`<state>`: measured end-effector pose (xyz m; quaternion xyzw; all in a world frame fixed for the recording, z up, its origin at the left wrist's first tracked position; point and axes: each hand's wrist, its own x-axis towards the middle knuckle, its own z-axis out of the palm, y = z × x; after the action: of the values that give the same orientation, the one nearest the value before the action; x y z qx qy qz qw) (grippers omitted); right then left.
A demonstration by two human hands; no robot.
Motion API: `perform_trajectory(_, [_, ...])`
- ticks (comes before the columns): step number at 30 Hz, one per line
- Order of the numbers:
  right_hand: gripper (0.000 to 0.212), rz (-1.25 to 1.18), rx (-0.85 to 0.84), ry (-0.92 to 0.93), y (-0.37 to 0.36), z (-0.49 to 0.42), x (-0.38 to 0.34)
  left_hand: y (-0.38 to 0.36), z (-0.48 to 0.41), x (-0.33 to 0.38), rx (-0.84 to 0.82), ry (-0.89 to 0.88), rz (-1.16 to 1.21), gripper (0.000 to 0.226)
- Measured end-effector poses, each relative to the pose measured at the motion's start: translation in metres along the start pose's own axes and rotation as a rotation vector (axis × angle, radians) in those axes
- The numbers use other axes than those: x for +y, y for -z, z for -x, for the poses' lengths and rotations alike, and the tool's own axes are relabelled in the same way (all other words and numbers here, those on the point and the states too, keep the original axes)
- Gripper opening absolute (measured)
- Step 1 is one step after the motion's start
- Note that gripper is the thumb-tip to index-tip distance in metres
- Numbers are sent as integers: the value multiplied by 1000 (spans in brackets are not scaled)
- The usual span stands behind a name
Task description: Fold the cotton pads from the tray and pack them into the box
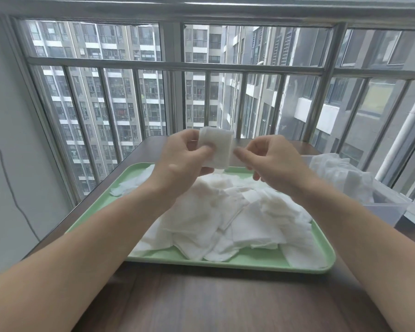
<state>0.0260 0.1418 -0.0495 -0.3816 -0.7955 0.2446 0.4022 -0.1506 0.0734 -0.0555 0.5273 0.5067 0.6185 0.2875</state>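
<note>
I held one cotton pad (217,149) raised above the tray's (249,262) far edge, left hand (180,161) pinching its left side between thumb and fingers (203,152), right hand (273,161) pinching its right edge, both forearms stretched forward, palms facing each other, loose pads (237,219) heaped in the tray

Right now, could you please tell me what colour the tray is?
The tray is pale green, clearest in the head view.

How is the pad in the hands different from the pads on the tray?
The held pad is up in the air, pinched between the left hand and right hand; the pile of pads lies on the green tray. The held pad is one small, folded-looking piece; the pile is many, flat and jumbled. Both are white.
</note>
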Motion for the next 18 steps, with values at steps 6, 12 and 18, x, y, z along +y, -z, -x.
perform_trajectory(6, [16,209,-242,75,-5,1,12,8,-6,2,80,17,-1,17])
perform_trajectory(12, [21,159,-300,70,-18,1,15,5,-4,0,61,4,-16,13])
perform_trajectory(18, [19,11,-255,19,-18,2,8,4,-5,0,73,-1,-23,14])
